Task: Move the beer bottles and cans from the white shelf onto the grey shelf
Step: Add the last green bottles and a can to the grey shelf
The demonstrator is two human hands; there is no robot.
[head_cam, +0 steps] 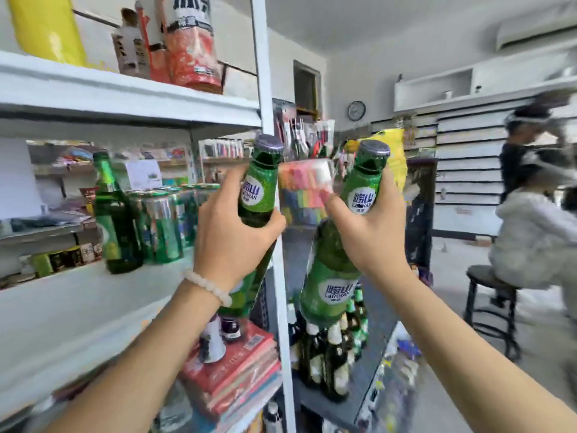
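Observation:
My left hand (232, 235) grips a green beer bottle (259, 185) by its neck, in front of the white shelf's upright post. My right hand (371, 232) grips a second green beer bottle (331, 295) by the neck, held further right. Both bottles are upright and slightly tilted, off any surface. On the white shelf (78, 307) at left stand one more green bottle (112, 220) and several green cans (165, 220). Lower right, the grey shelf (371, 364) carries several beer bottles (331, 354).
A white upright post (274, 189) divides the two shelves. Red books (237, 370) lie stacked on a lower board. Packages sit on the top board (125, 89). At right a person sits on a black stool (490, 295); another stands behind.

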